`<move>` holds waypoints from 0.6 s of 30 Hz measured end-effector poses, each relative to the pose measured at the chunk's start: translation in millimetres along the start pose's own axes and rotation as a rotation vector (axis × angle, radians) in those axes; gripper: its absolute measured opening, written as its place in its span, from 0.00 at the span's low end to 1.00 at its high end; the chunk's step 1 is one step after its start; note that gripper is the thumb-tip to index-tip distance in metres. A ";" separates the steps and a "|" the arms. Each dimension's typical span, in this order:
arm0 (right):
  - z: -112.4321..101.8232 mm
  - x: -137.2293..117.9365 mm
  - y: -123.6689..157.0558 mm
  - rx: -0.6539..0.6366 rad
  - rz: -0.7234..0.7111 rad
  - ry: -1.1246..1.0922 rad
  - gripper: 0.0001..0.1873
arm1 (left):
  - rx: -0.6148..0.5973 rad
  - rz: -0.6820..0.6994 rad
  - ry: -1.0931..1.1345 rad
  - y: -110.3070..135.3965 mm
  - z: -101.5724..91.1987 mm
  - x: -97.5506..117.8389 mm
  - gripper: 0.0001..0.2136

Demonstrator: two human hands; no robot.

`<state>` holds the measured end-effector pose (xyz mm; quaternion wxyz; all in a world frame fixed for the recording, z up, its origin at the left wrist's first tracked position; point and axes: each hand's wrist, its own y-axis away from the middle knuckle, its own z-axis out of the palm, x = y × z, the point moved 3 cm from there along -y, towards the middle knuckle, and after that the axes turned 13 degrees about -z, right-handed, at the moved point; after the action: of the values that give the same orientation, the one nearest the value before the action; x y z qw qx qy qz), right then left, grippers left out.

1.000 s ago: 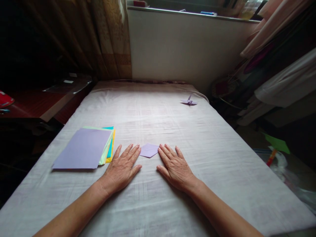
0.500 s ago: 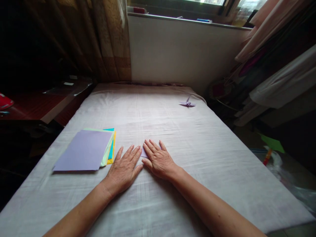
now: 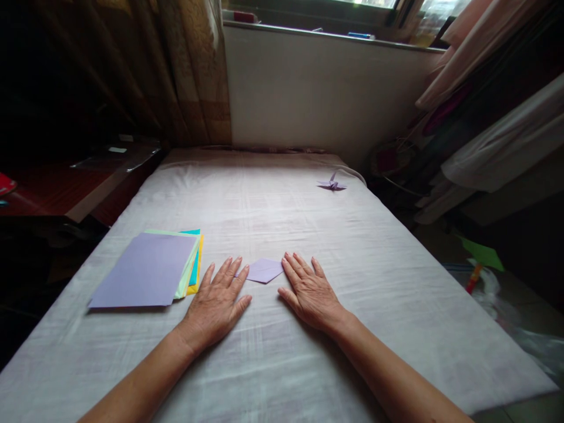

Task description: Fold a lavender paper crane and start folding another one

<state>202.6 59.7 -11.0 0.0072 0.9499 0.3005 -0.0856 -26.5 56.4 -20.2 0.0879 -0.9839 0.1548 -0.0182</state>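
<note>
- Your left hand (image 3: 215,302) lies palm down, its fingers extended and parted, the thumb angled inward; the index finger crosses the left end of the folded sheet, a small, flat, pale-purple paper piece with angular edges (image 3: 264,271).
- Your right hand (image 3: 311,294) lies palm down, its first three fingers close together, the little finger and thumb set apart; the index fingertip meets the folded sheet's right end. Neither hand grips.
- The folded sheet rests between your hands on the desk covered in white cloth (image 3: 264,370). Its long axis runs left to right; a narrow tip shows beyond your left index finger, and a blunt corner points toward you. Your fingers partly hide the right end.
- Left of your left hand: a stack of square coloured papers, purple uppermost (image 3: 138,270).
- Far right: a purple folded-paper bird (image 3: 333,185).
</note>
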 end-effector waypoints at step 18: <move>-9.0 -9.2 1.0 0.210 -0.124 -0.011 0.25 | 0.196 0.117 0.221 -25.6 -30.4 23.7 0.12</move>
<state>197.2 54.2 -0.6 -0.0960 0.9245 0.3482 -0.1218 1.9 68.0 14.6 0.1668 -0.9520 0.2178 -0.1360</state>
